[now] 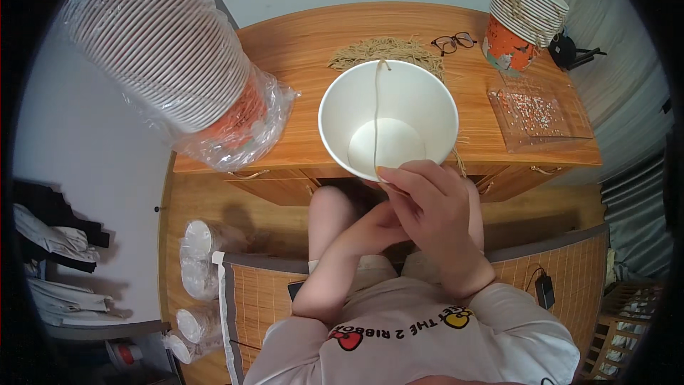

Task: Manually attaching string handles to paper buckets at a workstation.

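A white paper bucket [420, 107] is tilted with its open mouth toward me, at the near edge of the wooden table. One length of beige cord [377, 110] runs across its mouth from the far rim to the near rim, with a small knot at the far end. My right hand [434, 207] pinches the cord's near end at the rim, thumb and forefinger closed. Below the rim, my left hand [385, 227] reaches in from the left under the right one; its fingers are mostly hidden. Behind the bucket lies a pile of beige cords [388, 48].
A tall plastic-wrapped stack of buckets [171, 50] leans at left. At right stand nested buckets with cords [526, 11], a clear tray [511, 141] of small beads, and a black object [564, 52]. Glasses [454, 43] lie behind. Wrapped bundles [198, 271] sit on the floor.
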`<state>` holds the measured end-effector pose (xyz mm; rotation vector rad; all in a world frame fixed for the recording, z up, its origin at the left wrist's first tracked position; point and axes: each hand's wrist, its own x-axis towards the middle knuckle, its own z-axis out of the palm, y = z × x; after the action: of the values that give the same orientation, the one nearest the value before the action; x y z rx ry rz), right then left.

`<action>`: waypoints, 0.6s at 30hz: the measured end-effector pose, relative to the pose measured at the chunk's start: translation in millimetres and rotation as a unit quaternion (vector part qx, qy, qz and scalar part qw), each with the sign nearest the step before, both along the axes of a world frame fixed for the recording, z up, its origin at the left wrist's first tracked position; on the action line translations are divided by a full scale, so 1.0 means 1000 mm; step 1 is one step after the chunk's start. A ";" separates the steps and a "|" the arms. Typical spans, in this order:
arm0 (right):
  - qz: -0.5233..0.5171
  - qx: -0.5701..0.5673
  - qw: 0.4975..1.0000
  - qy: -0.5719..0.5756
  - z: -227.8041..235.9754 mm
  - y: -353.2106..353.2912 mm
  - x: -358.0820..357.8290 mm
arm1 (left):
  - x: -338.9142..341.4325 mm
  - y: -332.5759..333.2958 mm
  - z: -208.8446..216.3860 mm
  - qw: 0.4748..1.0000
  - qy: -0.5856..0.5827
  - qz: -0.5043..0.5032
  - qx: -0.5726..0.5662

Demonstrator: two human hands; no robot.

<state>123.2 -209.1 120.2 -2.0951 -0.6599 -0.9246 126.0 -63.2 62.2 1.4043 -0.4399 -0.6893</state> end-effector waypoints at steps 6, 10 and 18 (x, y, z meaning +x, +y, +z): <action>0.099 0.179 0.975 0.089 0.003 0.002 -0.011 | -0.004 -0.008 -0.037 0.907 0.192 -0.010 -0.375; 0.134 0.217 0.966 0.040 -0.008 -0.018 -0.014 | -0.011 -0.037 -0.021 0.850 0.134 -0.012 -0.509; 0.163 0.381 0.910 0.033 -0.044 -0.047 -0.010 | -0.006 -0.031 -0.016 0.826 0.076 0.120 -0.545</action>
<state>113.3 -256.3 76.5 -1.2662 -0.4826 -0.7496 120.5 -94.7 46.6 0.2910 -0.4104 -0.2287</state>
